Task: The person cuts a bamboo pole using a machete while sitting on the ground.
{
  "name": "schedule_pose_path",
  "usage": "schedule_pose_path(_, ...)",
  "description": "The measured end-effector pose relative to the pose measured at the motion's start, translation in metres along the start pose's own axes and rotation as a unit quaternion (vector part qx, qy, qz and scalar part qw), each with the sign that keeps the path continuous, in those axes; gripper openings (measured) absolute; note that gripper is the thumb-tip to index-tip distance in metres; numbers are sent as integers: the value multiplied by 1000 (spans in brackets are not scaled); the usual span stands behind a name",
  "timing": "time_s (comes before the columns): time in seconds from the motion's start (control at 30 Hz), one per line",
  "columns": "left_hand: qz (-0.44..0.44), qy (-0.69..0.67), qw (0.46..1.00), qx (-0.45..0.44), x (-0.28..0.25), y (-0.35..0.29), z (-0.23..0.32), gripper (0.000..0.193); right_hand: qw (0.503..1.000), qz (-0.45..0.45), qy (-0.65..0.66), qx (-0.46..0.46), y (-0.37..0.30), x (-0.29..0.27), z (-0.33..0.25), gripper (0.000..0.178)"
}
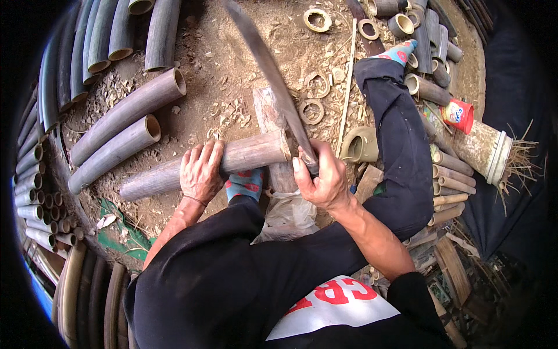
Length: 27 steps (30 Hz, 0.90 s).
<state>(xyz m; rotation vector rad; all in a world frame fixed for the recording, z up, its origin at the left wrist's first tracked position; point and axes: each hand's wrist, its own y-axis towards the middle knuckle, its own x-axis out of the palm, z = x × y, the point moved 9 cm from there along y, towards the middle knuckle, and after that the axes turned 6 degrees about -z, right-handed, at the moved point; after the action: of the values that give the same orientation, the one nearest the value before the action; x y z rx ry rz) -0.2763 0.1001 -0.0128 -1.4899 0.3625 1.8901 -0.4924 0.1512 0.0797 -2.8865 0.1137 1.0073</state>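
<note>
My left hand [201, 171] is wrapped over a thick bamboo tube [250, 153], pressing on its middle. The tube's right end rests across a wooden block [268, 110] on the ground between my legs. In my right hand [325, 177] is the handle of a machete, fingers closed round it. The long dark machete blade [273, 78] points up and away to the left, beside the tube's cut right end. I cannot tell whether the blade touches that end. My foot in a patterned sock [244, 185] is just below the tube.
Two bamboo tubes [131, 116] lie on the dirt at left, with several more stacked beyond. Bamboo rings [311, 111] and shavings litter the ground ahead. At right are a thin strip [347, 81], a red packet [458, 115] and a pale container [485, 151] holding straw-like stalks.
</note>
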Motion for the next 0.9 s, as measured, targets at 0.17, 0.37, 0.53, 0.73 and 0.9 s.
schedule_pose_path(0.17,35,10,999,19,-4,0,8,57,973,-143,-119,133,-18,29,66,23)
schedule_pose_path(0.37,32,6,999,4,-2,-5,4,57,998,39,-4,-51,2,-12,-26,23)
schedule_pose_path(0.53,36,5,999,6,-1,1,6,61,949,-210,-106,210,-18,35,85,33)
schedule_pose_path(0.73,-225,-94,970,-16,8,14,-20,102,962,-155,-71,212,-38,28,93,38)
schedule_pose_path(0.9,-268,-46,962,-12,-2,32,-25,86,984,-91,-56,144,-35,14,57,36)
